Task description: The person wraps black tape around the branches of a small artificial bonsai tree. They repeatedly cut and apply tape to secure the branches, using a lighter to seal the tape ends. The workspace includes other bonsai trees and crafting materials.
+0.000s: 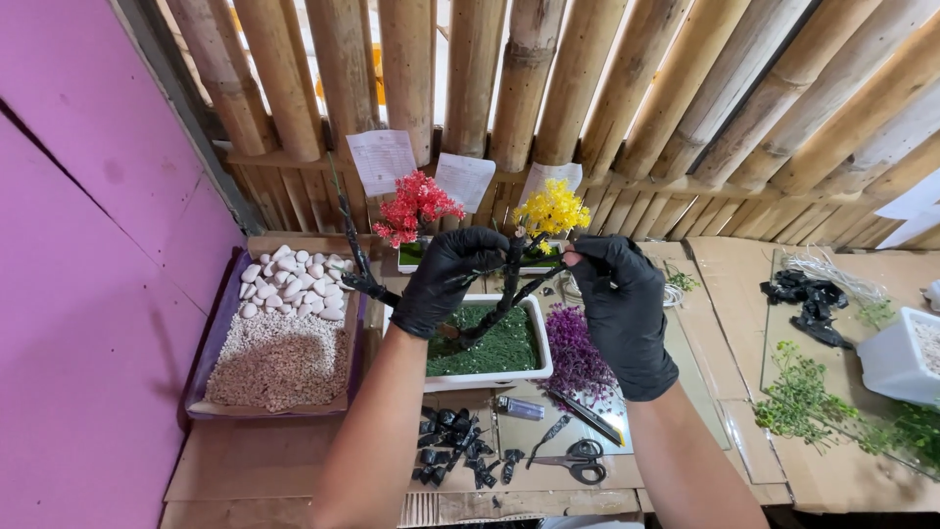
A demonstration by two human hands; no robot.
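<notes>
A black bare-branched model tree [494, 304] is held upright in a white rectangular planter [490, 377] of green moss on the worktop [294, 460]. Its trunk is grasped by the fingers of the black-gloved left hand [446, 279], and a branch tip is pinched by the gloved right hand [622, 313]. Scissors [578, 460] are seen just below the planter, purple foliage [576, 353] beside it.
</notes>
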